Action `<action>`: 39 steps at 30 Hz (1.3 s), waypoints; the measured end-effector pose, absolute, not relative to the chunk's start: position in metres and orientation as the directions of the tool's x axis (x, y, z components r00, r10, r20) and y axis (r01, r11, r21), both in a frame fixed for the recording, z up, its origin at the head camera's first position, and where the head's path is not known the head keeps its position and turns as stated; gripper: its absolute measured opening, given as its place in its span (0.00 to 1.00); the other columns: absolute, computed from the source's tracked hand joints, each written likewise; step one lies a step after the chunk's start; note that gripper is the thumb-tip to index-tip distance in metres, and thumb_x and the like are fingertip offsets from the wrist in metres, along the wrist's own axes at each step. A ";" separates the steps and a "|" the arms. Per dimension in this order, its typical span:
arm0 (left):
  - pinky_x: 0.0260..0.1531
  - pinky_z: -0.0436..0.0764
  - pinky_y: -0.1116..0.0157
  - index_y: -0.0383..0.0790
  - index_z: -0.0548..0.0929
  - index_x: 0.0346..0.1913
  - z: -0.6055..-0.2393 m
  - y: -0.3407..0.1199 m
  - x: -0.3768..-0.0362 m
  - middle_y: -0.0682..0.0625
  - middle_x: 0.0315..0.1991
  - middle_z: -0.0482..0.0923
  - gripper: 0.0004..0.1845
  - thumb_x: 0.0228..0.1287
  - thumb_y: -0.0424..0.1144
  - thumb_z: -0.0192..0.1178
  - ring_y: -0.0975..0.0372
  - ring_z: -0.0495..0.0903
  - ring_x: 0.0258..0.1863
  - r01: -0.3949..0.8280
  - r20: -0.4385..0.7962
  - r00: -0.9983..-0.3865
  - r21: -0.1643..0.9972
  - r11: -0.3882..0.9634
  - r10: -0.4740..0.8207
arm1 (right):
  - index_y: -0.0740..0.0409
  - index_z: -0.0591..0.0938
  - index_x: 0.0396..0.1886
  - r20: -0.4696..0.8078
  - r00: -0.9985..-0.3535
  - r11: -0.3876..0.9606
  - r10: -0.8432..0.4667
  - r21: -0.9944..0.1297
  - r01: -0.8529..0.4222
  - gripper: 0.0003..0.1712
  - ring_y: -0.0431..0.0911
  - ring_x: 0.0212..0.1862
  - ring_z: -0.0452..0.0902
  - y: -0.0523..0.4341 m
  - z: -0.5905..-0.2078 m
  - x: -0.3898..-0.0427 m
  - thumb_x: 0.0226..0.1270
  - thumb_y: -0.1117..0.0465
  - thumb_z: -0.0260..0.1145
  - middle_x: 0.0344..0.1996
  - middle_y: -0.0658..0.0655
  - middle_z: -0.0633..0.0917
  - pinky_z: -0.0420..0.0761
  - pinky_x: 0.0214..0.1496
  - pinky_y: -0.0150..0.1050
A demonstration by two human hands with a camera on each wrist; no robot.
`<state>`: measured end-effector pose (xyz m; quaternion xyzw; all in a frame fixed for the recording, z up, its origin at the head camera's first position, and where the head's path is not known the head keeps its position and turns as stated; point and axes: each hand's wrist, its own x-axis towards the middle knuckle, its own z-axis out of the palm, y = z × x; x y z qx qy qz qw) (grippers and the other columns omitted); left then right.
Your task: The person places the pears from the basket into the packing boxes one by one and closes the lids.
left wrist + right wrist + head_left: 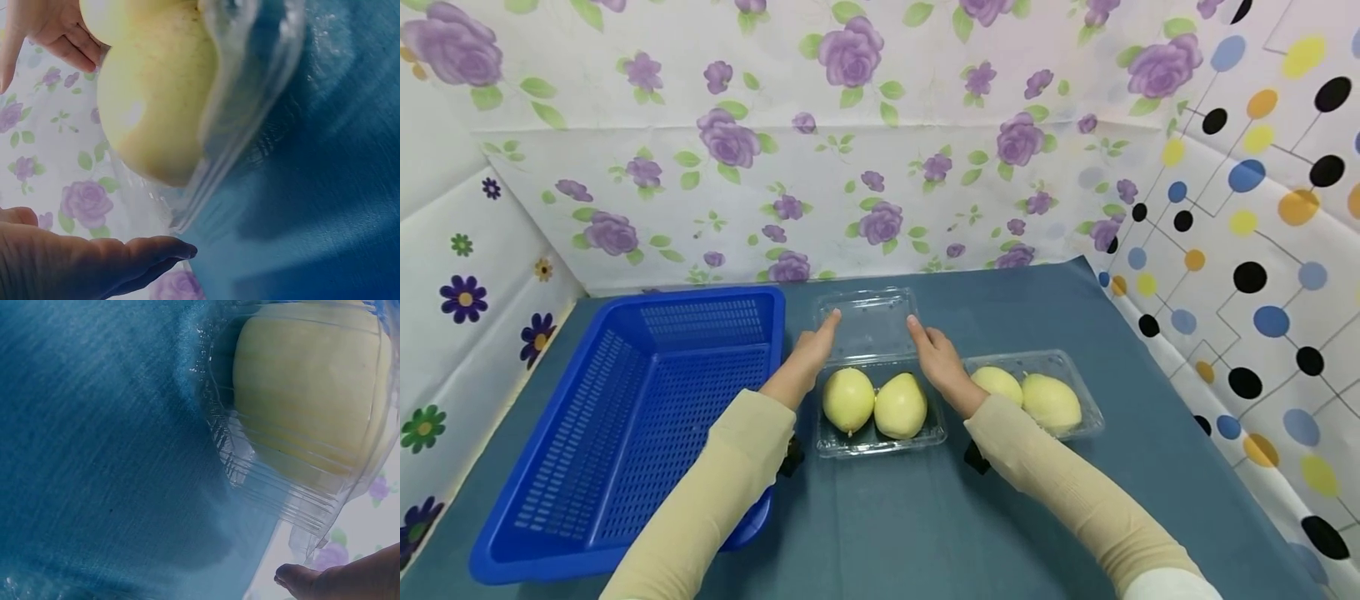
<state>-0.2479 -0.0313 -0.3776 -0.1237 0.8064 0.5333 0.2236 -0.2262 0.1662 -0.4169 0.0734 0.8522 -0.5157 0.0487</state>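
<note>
A clear plastic clamshell box (880, 444) sits mid-table with two pale yellow pears (848, 400) (900, 406) in it. Its lid (868, 321) lies folded back flat behind them. My left hand (811, 350) touches the lid's left edge with straight fingers, and my right hand (934, 354) touches the lid's right edge. The left wrist view shows a pear (156, 106) behind the box wall, my left hand (94, 262) below it. In the right wrist view a pear (306, 387) fills the box (269, 481), with my right hand (337, 578) low at the edge.
A large blue slatted basket (625, 433) stands at the left, touching my left forearm. A second clear box (1078, 371) with two pears (1051, 402) lies to the right. Flowered and dotted sheets wall in the blue tablecloth (925, 533).
</note>
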 end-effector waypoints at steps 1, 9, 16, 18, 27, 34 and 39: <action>0.72 0.46 0.47 0.29 0.34 0.74 -0.376 -0.031 -0.248 0.36 0.76 0.32 0.48 0.69 0.66 0.33 0.44 0.37 0.74 -0.429 -0.482 -0.875 0.810 0.400 0.038 | 0.66 0.59 0.71 -0.145 -0.986 0.451 0.078 -0.877 0.164 0.48 0.61 0.70 0.58 0.166 -0.416 -0.226 0.70 0.31 0.39 0.69 0.67 0.62 0.61 0.69 0.57; 0.72 0.43 0.48 0.30 0.31 0.73 -0.368 -0.031 -0.246 0.37 0.76 0.28 0.49 0.68 0.67 0.32 0.44 0.34 0.75 -0.434 -0.478 -0.878 0.808 0.398 0.013 | 0.66 0.58 0.72 -0.105 -0.992 0.408 0.076 -0.904 0.127 0.46 0.60 0.70 0.59 0.164 -0.411 -0.224 0.71 0.33 0.40 0.69 0.67 0.62 0.62 0.69 0.56; 0.72 0.43 0.46 0.37 0.23 0.73 -0.362 -0.031 -0.243 0.40 0.76 0.24 0.50 0.66 0.71 0.28 0.45 0.32 0.75 -0.476 -0.513 -0.858 0.797 0.373 0.001 | 0.66 0.56 0.73 -0.092 -0.993 0.404 0.075 -0.908 0.115 0.48 0.60 0.70 0.58 0.164 -0.407 -0.221 0.71 0.31 0.39 0.70 0.67 0.61 0.62 0.69 0.56; 0.72 0.42 0.46 0.38 0.22 0.73 -0.361 -0.031 -0.241 0.39 0.75 0.24 0.50 0.66 0.71 0.27 0.45 0.32 0.75 -0.472 -0.506 -0.862 0.808 0.354 0.006 | 0.66 0.57 0.72 -0.073 -0.993 0.398 0.088 -0.912 0.102 0.46 0.60 0.70 0.58 0.165 -0.406 -0.220 0.72 0.33 0.40 0.69 0.67 0.62 0.61 0.69 0.56; 0.71 0.44 0.44 0.41 0.27 0.74 -0.355 -0.026 -0.236 0.39 0.76 0.28 0.47 0.67 0.69 0.26 0.45 0.35 0.75 -0.452 -0.478 -0.878 0.837 0.309 0.012 | 0.65 0.56 0.73 -0.099 -0.990 0.403 0.097 -0.906 0.129 0.46 0.60 0.71 0.57 0.170 -0.399 -0.216 0.72 0.33 0.38 0.70 0.66 0.60 0.61 0.70 0.56; 0.72 0.41 0.48 0.38 0.27 0.74 -0.349 -0.026 -0.231 0.39 0.76 0.27 0.47 0.68 0.68 0.25 0.45 0.33 0.75 -0.437 -0.453 -0.892 0.858 0.270 -0.003 | 0.63 0.58 0.73 -0.083 -0.993 0.392 0.079 -0.914 0.107 0.45 0.58 0.72 0.55 0.171 -0.395 -0.212 0.72 0.32 0.36 0.71 0.64 0.60 0.59 0.71 0.55; 0.72 0.40 0.48 0.37 0.25 0.73 -0.348 -0.026 -0.226 0.39 0.76 0.25 0.46 0.69 0.67 0.25 0.45 0.32 0.75 -0.442 -0.459 -0.888 0.859 0.258 0.007 | 0.62 0.58 0.73 -0.079 -0.994 0.380 0.079 -0.919 0.103 0.44 0.58 0.72 0.54 0.172 -0.396 -0.209 0.72 0.33 0.36 0.71 0.63 0.60 0.58 0.72 0.54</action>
